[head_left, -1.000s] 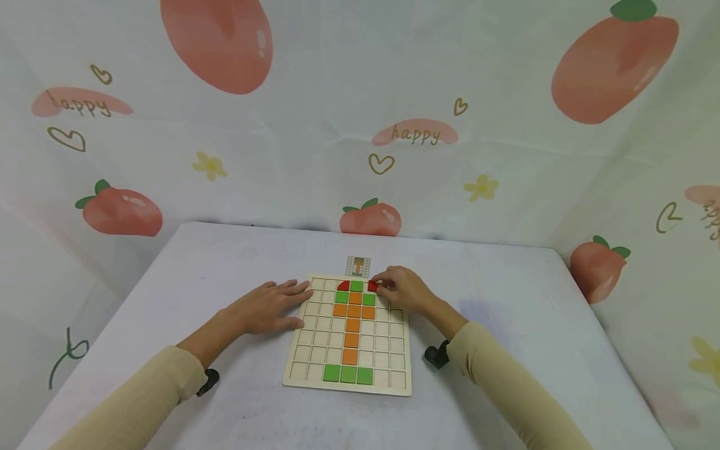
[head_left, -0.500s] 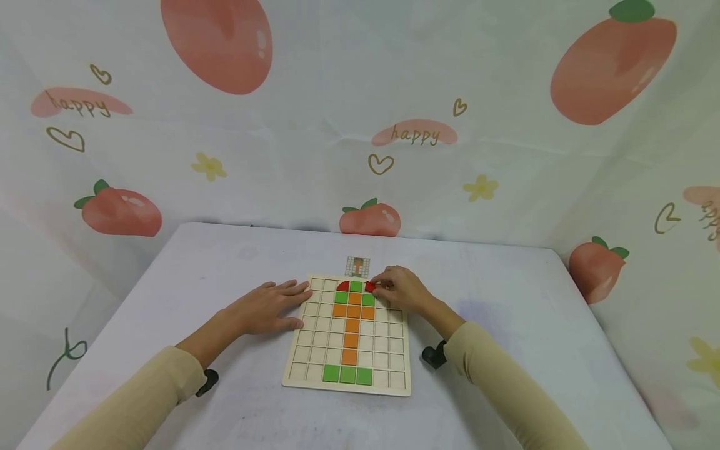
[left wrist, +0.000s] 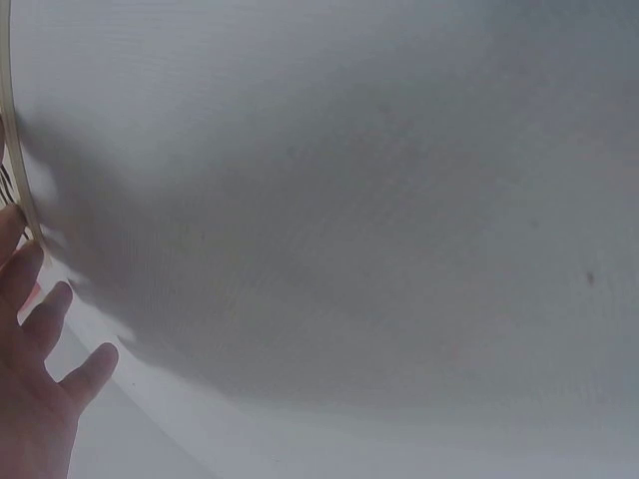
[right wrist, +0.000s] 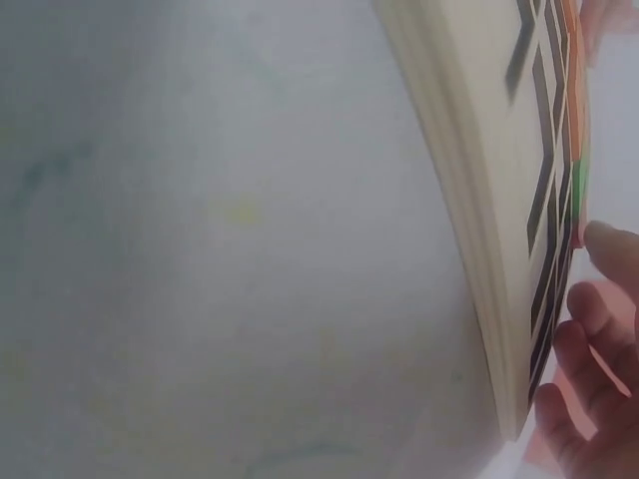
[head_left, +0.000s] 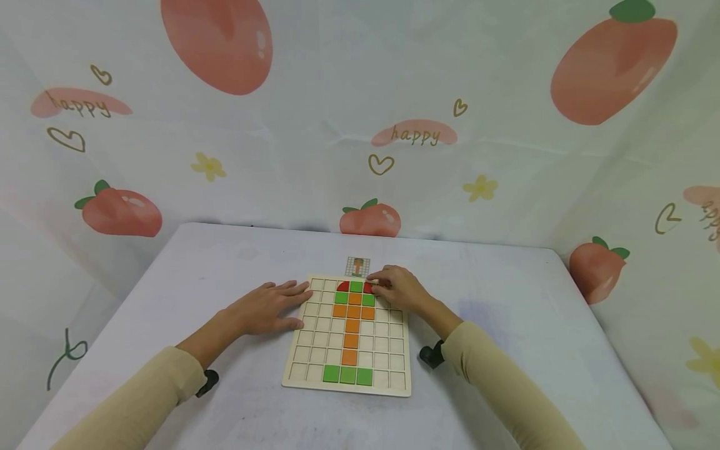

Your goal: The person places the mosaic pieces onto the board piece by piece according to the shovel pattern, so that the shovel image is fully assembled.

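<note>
A pale wooden grid board (head_left: 384, 361) lies on the table. My left hand (head_left: 272, 309) rests with spread fingers along its left edge; the left wrist view shows these fingers (left wrist: 90, 374) beside the rim. At the far row, my right hand (head_left: 406, 290) pinches a red tile (head_left: 368, 288) between thumb and fingers, right at a cell beside a green tile (head_left: 356, 287). Part of the red tile is hidden by the fingers. Left of that green tile sits a red quarter-round tile (head_left: 344, 287). Orange tiles (head_left: 352, 325) run down the middle to a green row (head_left: 347, 375).
Behind the board lies a small printed pattern card (head_left: 357, 267). The white table (head_left: 225, 412) extends around it, with a patterned cloth (head_left: 304, 156) hanging behind. Black wrist cameras (head_left: 432, 355) sit at both wrists.
The red tile in my right hand has shifted slightly left and turned, now lying at the cell beside the green tile. My left hand has stayed in place.
</note>
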Demonstrator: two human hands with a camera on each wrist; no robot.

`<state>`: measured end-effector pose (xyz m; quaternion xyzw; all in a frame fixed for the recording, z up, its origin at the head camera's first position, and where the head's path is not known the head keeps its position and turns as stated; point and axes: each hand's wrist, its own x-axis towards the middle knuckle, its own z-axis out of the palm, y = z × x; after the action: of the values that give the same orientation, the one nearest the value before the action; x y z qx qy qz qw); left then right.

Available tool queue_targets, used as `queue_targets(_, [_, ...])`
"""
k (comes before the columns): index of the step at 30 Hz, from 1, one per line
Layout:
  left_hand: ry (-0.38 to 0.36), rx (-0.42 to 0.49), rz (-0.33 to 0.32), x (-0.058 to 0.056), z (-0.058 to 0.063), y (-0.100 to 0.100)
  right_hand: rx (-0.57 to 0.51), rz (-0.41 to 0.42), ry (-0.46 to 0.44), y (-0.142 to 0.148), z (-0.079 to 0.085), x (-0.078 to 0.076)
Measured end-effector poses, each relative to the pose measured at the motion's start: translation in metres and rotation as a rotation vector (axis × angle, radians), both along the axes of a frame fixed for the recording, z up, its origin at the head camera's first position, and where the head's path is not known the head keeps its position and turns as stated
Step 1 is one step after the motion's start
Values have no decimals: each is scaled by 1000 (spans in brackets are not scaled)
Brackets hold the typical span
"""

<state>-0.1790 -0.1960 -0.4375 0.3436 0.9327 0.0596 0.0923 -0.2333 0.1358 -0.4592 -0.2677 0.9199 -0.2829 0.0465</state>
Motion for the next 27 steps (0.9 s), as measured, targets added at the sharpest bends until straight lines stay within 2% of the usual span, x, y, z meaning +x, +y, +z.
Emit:
queue_targets(13, [7,4,-2,0,1,0,38,20,1,-2,1,-1])
queue_targets(21, [15,5,-10,-1,-2,-2,14,41,22,0,2,0])
queue_targets(27, [3,-8,0,-1,-1,-1,-37,38,0,5,5,4])
